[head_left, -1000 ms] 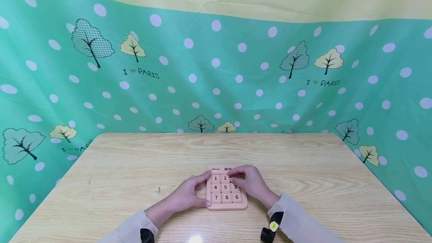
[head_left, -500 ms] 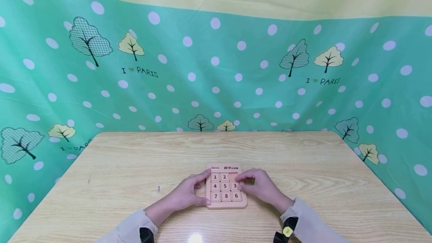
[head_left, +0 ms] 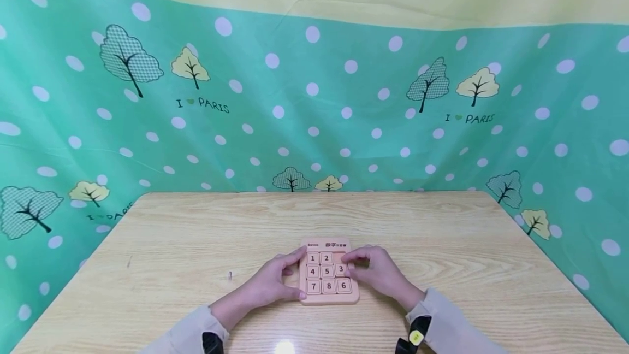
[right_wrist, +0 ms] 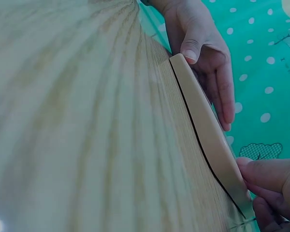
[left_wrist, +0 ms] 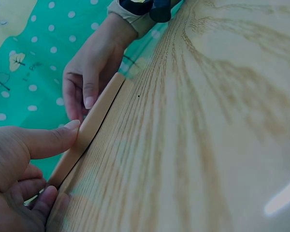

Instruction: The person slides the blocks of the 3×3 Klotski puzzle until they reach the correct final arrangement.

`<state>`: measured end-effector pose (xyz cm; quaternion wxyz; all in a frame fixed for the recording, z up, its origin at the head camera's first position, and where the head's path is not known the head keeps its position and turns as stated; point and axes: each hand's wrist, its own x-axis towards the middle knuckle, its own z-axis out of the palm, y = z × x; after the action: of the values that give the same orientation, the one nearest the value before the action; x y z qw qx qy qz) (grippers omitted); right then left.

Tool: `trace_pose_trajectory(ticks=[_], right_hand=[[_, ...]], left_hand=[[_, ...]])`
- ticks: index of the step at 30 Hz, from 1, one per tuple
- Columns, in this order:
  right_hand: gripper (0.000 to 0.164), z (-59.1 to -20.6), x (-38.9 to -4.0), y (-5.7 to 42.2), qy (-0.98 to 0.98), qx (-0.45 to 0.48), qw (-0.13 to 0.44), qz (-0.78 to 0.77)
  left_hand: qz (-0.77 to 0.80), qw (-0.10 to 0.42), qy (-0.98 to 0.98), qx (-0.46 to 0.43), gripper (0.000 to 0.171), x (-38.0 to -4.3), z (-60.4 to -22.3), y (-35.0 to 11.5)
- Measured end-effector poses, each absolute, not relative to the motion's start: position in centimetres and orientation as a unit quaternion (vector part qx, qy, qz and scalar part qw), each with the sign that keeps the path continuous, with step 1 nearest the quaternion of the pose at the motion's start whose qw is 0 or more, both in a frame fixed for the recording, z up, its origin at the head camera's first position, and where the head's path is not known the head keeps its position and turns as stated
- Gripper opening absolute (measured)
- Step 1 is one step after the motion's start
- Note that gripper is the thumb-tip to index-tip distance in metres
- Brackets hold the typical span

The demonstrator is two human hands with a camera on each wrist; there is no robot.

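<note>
A pink sliding number puzzle lies flat on the table, its numbered tiles facing up. My left hand grips its left side, the index finger at the upper corner and the thumb at the lower one. On the right, my right hand has thumb and index finger curled at the number 3 tile, which sits slightly higher than the 5 tile beside it. A vacant slot shows at the top right. Both wrist views show the puzzle edge-on, hiding its tiles; the right thumb shows over the near edge.
The wooden table surrounds the puzzle. A small dark mark is left of the left hand. Behind the table hangs a green dotted cloth printed with trees.
My right hand has moved right and slightly down from the 2 tile and top-right slot to the 3 tile. That tile has shifted a little upward. The left hand keeps its place.
</note>
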<state>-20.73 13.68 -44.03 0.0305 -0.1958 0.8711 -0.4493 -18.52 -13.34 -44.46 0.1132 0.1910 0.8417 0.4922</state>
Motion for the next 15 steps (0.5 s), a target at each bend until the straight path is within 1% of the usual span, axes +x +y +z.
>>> trace_pose_trajectory(ticks=[15], right_hand=[[0.024,-44.2,-21.9,13.0,0.879,-0.167,-0.004,-0.447]], left_hand=[[0.483,0.111,0.848,0.189,0.096,-18.3,-44.3,-13.2]])
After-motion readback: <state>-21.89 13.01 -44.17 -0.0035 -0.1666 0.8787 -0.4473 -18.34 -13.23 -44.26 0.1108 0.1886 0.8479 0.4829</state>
